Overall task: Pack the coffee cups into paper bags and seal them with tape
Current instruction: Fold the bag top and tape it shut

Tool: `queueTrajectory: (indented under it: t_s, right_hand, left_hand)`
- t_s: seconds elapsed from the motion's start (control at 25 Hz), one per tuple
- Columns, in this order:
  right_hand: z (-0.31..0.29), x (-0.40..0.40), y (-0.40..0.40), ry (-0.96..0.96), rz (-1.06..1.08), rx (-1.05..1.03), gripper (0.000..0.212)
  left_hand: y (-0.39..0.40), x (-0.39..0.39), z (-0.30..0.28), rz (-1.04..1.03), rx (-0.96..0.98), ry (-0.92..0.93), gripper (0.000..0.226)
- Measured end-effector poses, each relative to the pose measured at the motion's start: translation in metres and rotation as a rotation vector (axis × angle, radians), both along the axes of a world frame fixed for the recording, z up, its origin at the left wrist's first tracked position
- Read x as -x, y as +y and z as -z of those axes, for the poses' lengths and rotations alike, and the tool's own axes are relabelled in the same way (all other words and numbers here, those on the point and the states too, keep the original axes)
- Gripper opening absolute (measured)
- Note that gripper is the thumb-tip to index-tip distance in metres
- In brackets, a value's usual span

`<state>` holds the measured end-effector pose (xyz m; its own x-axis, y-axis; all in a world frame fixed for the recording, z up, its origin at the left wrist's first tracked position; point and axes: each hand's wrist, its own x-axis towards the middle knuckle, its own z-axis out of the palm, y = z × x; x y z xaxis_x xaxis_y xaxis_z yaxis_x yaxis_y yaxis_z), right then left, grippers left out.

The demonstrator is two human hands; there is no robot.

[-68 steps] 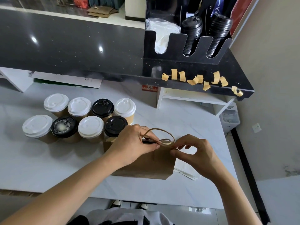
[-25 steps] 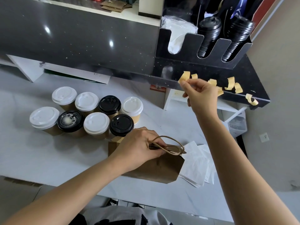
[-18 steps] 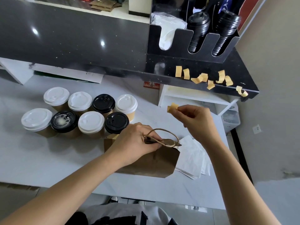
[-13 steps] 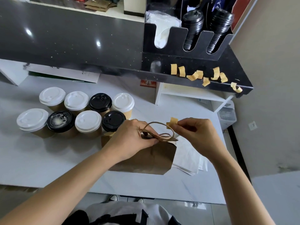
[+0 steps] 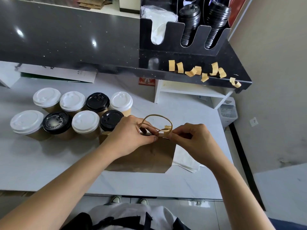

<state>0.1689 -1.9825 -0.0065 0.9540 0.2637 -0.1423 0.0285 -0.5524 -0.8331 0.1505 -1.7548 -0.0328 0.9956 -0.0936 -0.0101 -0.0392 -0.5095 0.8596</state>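
Cups stand in two rows of four to the left of the paper bag, white lids and black lids mixed, the nearest black-lidded one just beside the bag's left edge. My left hand curls over the top of the bag, fingers and thumb pinching its mouth closed below the twisted paper handles. To the right of that, my right hand pinches a strip of tan tape at the bag's top edge, while behind the bag more tape strips hang from the black counter.
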Motion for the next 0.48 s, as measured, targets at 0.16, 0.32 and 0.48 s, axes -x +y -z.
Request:
queueTrajectory:
  t_s: [0.16, 0.32, 0.48]
  right_hand:
    - [0.0004, 0.0021, -0.0012, -0.025, -0.015, 0.055, 0.017]
    - [-0.0002, 0.0041, -0.0036, -0.078, -0.079, 0.150, 0.012]
    - [-0.0028, 0.0076, -0.0082, -0.099, -0.210, 0.189, 0.009]
  left_hand:
    - [0.0005, 0.0001, -0.0001, 0.002, 0.003, -0.002, 0.014]
    - [0.0007, 0.0002, -0.0023, -0.006, 0.004, 0.019, 0.015]
    - [-0.0002, 0.0011, -0.0055, 0.014, 0.001, 0.019, 0.015]
